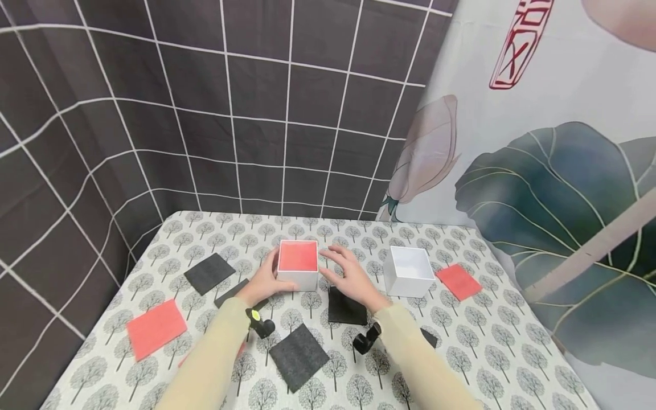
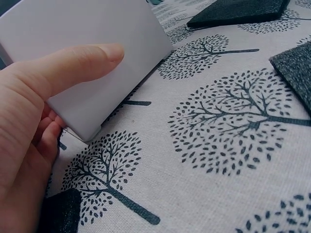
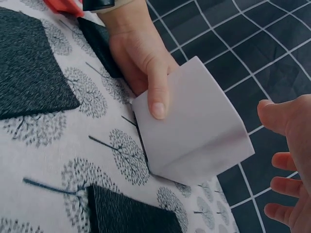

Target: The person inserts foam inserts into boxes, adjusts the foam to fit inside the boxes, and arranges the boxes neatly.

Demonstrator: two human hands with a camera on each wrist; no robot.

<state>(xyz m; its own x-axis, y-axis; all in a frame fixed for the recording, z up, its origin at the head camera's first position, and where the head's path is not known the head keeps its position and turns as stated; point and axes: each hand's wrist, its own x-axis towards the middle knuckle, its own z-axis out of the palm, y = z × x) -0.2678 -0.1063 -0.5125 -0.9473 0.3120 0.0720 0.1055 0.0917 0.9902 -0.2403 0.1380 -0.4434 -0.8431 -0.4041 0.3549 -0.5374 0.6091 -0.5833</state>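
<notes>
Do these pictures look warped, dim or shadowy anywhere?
Head view: bright and even, but the curtain shows bowed lines at left, perhaps from the lens or folds; left wrist view: dimmer, with a bluish cast; right wrist view: similarly cool, with a soft shadow low on the held box.

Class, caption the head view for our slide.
The left hand grips a white box holding a red square; the right hand, open, is beside it.

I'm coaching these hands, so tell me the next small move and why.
Probably bring the right hand in against the held white box to steady it: only the left hand grips it, thumb on its near wall, while the right hand is open beside it, a gap showing in the right wrist view.
</notes>
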